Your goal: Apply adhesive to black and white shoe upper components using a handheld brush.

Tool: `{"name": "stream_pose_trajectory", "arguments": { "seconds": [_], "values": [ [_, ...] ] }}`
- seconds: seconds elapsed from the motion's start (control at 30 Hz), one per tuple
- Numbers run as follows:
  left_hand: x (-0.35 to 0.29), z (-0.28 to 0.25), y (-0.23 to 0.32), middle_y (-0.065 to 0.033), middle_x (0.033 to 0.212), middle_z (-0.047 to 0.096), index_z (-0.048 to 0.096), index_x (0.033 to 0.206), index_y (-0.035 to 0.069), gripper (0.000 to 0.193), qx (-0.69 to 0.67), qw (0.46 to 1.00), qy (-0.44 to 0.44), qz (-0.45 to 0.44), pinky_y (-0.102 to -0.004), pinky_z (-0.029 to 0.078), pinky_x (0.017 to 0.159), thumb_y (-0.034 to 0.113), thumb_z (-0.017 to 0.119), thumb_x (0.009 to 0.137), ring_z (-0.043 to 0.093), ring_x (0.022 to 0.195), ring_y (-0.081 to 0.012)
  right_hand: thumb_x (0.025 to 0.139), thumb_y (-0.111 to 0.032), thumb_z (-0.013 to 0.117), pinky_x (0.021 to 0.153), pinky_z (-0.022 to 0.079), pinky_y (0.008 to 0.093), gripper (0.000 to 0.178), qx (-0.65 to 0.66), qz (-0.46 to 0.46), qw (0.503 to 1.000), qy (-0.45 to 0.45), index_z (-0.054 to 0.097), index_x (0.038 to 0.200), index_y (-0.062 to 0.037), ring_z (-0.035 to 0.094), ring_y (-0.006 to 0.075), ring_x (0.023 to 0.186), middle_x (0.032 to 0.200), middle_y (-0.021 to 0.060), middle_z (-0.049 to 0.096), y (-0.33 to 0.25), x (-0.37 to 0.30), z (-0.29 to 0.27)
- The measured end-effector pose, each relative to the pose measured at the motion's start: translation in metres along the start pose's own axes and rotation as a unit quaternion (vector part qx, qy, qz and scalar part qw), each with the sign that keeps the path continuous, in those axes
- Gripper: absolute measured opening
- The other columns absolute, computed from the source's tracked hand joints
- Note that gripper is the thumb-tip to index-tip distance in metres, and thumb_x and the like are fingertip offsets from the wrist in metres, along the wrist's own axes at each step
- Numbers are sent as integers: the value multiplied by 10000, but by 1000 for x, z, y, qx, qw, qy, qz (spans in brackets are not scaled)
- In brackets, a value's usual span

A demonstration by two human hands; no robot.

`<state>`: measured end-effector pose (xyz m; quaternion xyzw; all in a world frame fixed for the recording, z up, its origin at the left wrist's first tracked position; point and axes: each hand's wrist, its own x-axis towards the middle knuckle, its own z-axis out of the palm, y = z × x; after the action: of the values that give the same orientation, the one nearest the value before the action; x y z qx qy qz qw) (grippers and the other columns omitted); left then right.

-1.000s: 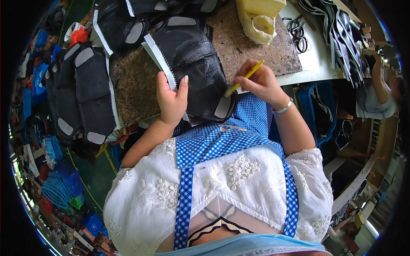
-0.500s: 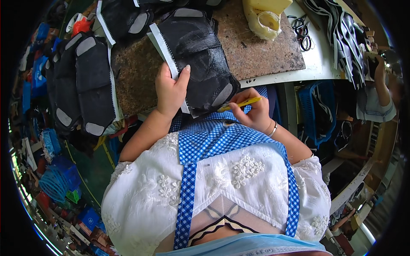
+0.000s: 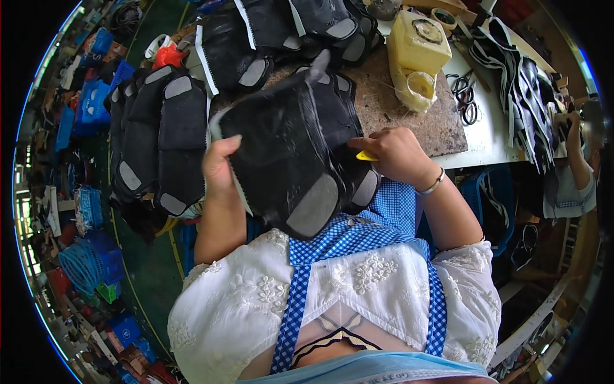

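My left hand (image 3: 218, 168) grips the left edge of a black shoe-upper panel (image 3: 281, 153) with a grey patch at its lower end and holds it lifted off the brown stone slab (image 3: 409, 118). My right hand (image 3: 394, 153) holds a yellow pencil (image 3: 366, 155) and rests on another black panel (image 3: 348, 128) that lies on the slab under the raised one. Most of the pencil is hidden in my fist.
Stacks of black panels (image 3: 160, 137) lie left of the slab, more panels (image 3: 281, 25) behind it. A yellow plastic jug (image 3: 416, 54), scissors (image 3: 467, 102) and black-and-white strips (image 3: 518, 70) sit at the back right. Another person's arm (image 3: 579, 160) is at far right. Blue baskets (image 3: 89, 265) stand on the floor.
My left hand has lifted the top black panel off the slab and tilted it toward me. My right hand moved from the table's near edge back onto the panel beneath.
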<state>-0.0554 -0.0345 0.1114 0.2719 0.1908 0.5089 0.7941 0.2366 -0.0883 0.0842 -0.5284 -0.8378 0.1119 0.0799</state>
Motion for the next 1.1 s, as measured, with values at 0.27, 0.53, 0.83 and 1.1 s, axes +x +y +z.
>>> {"name": "stream_pose_trajectory", "arguments": {
  "seconds": [0.27,0.53,0.83,1.1],
  "values": [
    [158,-9,92,-110,977,660,591,1067,-33,338,266,950,5,164,-327,516,824,130,675,783,651,891,-225,770,-159,717,567,484,328,158,131,61,961,235,589,804,-74,614,275,636,705,98,616,11,0,-18],
    [232,-39,34,-171,1180,557,393,1259,-73,752,537,730,174,386,-328,438,887,409,739,797,557,1067,-214,872,-127,683,587,469,210,210,426,165,723,519,523,934,-7,597,89,692,756,63,633,92,-13,-39],
    [83,-37,-49,-83,859,584,534,1038,-4,358,681,675,89,269,-286,481,658,195,729,814,587,739,-161,780,-410,758,522,474,307,459,78,318,891,315,633,805,30,598,143,546,650,94,651,138,2,-38],
    [57,-60,-76,-128,956,622,353,1188,-44,593,422,902,75,48,-257,504,692,173,753,808,613,789,-135,882,-276,672,414,271,188,255,393,369,821,185,583,834,-42,387,33,452,627,-22,530,124,-6,-28]
  ]
}}
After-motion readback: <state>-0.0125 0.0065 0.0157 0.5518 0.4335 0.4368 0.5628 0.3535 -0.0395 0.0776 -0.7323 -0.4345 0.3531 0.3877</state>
